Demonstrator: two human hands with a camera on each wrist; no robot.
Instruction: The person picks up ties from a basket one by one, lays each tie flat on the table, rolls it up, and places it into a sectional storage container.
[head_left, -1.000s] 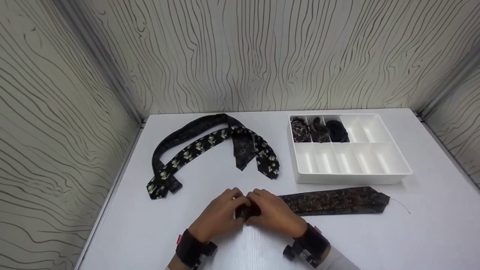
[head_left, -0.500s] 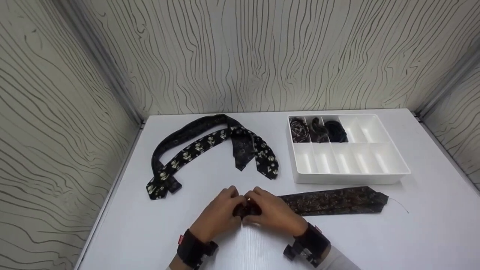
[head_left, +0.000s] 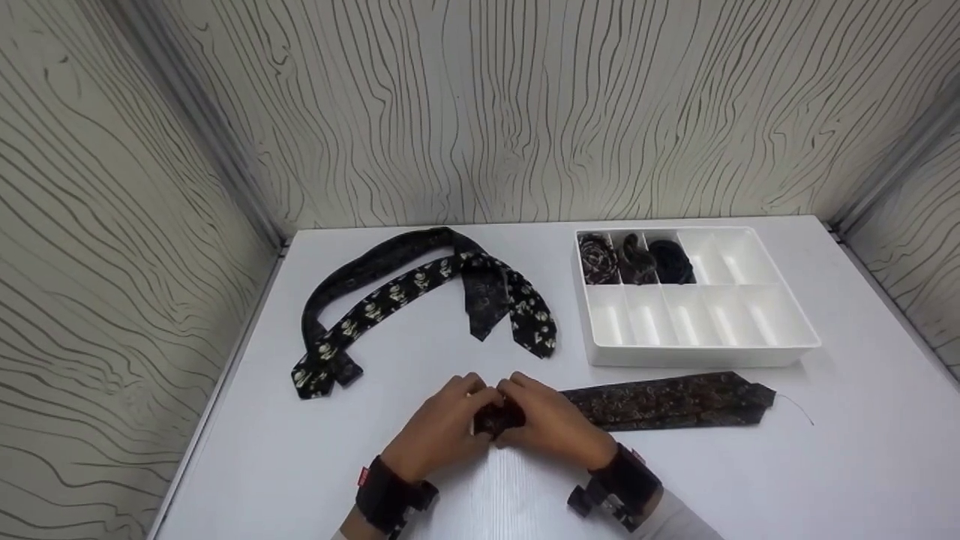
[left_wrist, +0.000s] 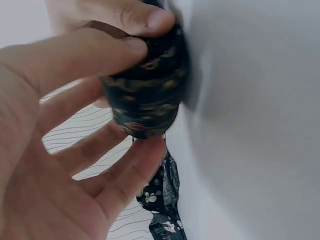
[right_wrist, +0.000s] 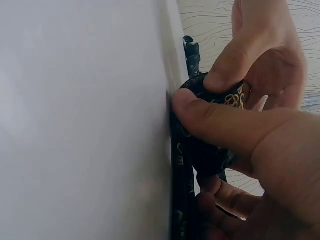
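Note:
A dark necktie with a brownish paisley-like pattern (head_left: pixel 667 403) lies flat to the right, its near end wound into a roll (left_wrist: pixel 145 102) between both hands. My left hand (head_left: pixel 442 424) grips the roll from the left, thumb on one side and fingers around the other. From the right, my right hand (head_left: pixel 555 424) holds the same roll, its thumb (right_wrist: pixel 210 117) pressing on the side. In the right wrist view the unrolled strip runs away along the table from the roll. Part of the roll is hidden behind the fingers.
Two dark neckties, one with a pale floral pattern (head_left: pixel 397 292), lie crossed at the back left. A white divided box (head_left: pixel 705 349) stands at the back right, with rolled neckties (head_left: pixel 600 259) in its back-left compartments. Patterned walls enclose the white table (head_left: pixel 300 465).
Both hands stay in nearly the same spot, with fingers shifting slightly around the roll. The flat end of the necktie has slid a little to the left.

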